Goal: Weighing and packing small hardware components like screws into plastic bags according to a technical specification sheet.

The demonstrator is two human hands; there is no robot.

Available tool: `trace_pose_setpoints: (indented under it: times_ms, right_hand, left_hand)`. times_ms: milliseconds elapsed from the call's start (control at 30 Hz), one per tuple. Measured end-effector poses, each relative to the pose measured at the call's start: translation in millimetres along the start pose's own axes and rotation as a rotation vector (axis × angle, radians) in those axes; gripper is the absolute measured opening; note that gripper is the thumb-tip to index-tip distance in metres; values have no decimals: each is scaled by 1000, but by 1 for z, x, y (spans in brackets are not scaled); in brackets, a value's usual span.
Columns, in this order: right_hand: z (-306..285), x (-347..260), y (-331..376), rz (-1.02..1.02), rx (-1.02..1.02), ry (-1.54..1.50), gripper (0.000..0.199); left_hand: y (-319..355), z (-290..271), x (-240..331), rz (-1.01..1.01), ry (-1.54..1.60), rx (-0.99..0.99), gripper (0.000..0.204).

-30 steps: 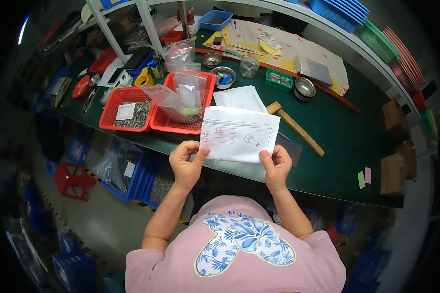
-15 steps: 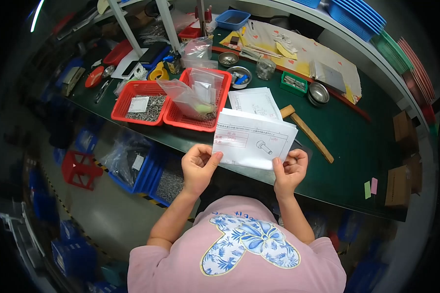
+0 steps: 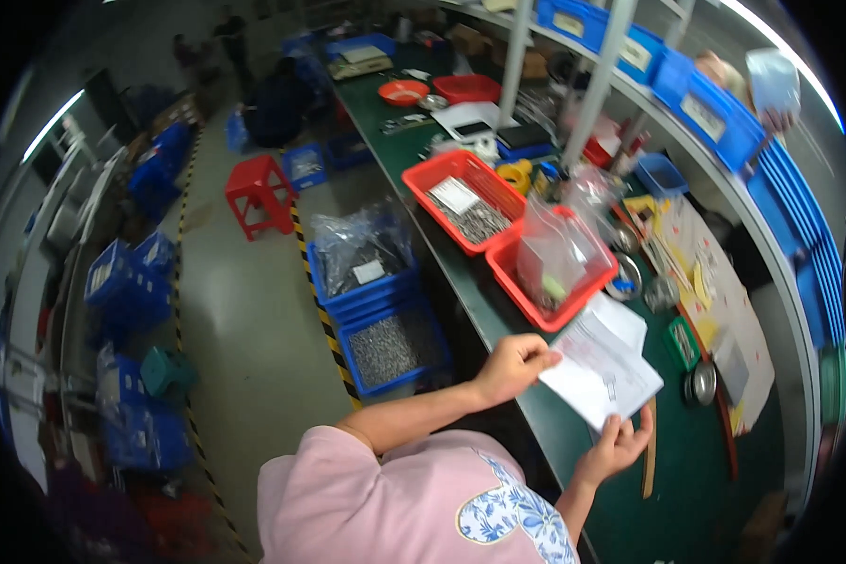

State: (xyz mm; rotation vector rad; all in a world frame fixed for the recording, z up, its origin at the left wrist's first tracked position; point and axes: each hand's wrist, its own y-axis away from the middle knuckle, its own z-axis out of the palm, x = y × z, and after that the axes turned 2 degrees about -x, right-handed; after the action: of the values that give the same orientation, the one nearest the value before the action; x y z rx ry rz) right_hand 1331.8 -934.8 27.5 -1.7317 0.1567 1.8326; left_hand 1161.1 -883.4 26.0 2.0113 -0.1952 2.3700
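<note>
My left hand (image 3: pixel 515 370) pinches the near left edge of a white printed sheet (image 3: pixel 592 371) with a small line drawing of a part on it. At the sheet's lower edge, my right hand (image 3: pixel 617 448) grips it between thumb and fingers. The sheet is held above the green workbench (image 3: pixel 573 428). More white paper (image 3: pixel 620 320) lies just beyond it. A red basket (image 3: pixel 524 303) holding clear plastic bags (image 3: pixel 547 254) stands beyond my left hand. Close to my right hand is a wooden handle (image 3: pixel 650 461), its upper end hidden by the sheet.
Another red basket (image 3: pixel 421 179) holds small metal parts and a label. Metal bowls (image 3: pixel 700 383) and a small green box (image 3: pixel 683 342) stand on the bench. Blue crates (image 3: pixel 385 348) line the floor left of it, near a red stool (image 3: pixel 258 195). Shelf posts (image 3: pixel 597 80) rise at the back.
The view has swung left, bringing more floor, the stool and the crates into sight. Both hands still hold the sheet, which now appears farther right and tilted.
</note>
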Motion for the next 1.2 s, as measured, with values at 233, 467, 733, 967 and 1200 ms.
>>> trace_pose_setpoints:
  times_ms: [233,467,733,967,1200]
  right_hand:
    - [40,34,8,345,-483,-404,55]
    - [39,11,11,480,-440,-378,25]
    - [-35,29,-12,263,-57,-338,45]
    - [29,17,3,510,-288,-275,34]
    - [26,10,-11,-399,-372,435,37]
  left_hand:
    - [-5,-8,1,185,18,100,22]
    - [11,8,-1,253,-103,54,24]
    - [0,-17,-1,240,7,237,21]
    - [13,13,-14,90,73,81,14]
    - [7,-10,-7,-194,289,-241,24]
